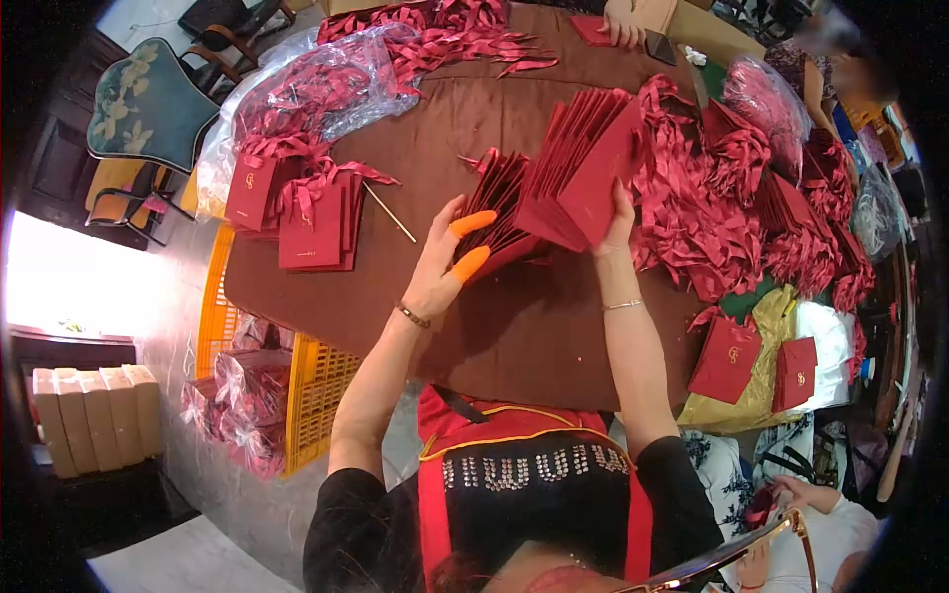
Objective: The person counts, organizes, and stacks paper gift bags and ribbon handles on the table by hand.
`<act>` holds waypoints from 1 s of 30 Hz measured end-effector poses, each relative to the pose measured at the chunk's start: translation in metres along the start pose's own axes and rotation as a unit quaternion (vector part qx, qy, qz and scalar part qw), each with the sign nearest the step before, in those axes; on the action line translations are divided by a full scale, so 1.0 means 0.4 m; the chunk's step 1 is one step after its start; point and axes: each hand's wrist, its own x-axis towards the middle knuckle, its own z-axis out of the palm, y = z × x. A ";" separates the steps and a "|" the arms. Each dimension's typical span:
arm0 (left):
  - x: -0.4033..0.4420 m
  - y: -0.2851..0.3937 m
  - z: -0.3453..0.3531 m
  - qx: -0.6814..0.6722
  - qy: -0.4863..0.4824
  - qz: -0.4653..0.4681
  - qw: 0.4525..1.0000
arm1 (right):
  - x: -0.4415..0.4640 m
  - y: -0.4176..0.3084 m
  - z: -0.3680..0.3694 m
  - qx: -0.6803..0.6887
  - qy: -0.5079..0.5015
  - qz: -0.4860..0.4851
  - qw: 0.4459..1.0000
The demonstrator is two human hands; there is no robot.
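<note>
My left hand (pixel 442 259) wears orange finger cots on two fingers and grips the left side of a fanned stack of dark red paper gift bags (pixel 497 203). Another fanned stack of red paper bags (pixel 576 163) leans to the right of it, and my right hand (pixel 618 225) holds that one by its right edge. Just right of my right hand lies a large heap of red ribbons (pixel 682 203). Flat red bags with gold print (pixel 314 237) lie left of my left hand, beside a thin pale stick (pixel 390 212).
A brown cloth covers the round table (pixel 405 326). Clear plastic (pixel 326 89) wraps ribboned bags at the back left. Yellow crates (pixel 318 395) with wrapped bundles stand below the left edge. Another person's hand (pixel 623 22) rests at the far side; someone in white (pixel 835 534) sits lower right.
</note>
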 end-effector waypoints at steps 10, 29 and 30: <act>0.013 -0.030 0.031 0.156 0.173 0.039 0.972 | -0.192 -0.057 -0.068 0.037 -0.019 -0.019 0.999; 0.134 0.030 0.018 0.383 -0.040 -0.059 0.921 | -0.452 0.109 -0.068 0.123 0.059 0.122 0.983; 0.125 0.031 0.018 0.386 -0.016 -0.016 0.922 | -0.444 0.113 -0.071 0.192 0.022 0.141 0.971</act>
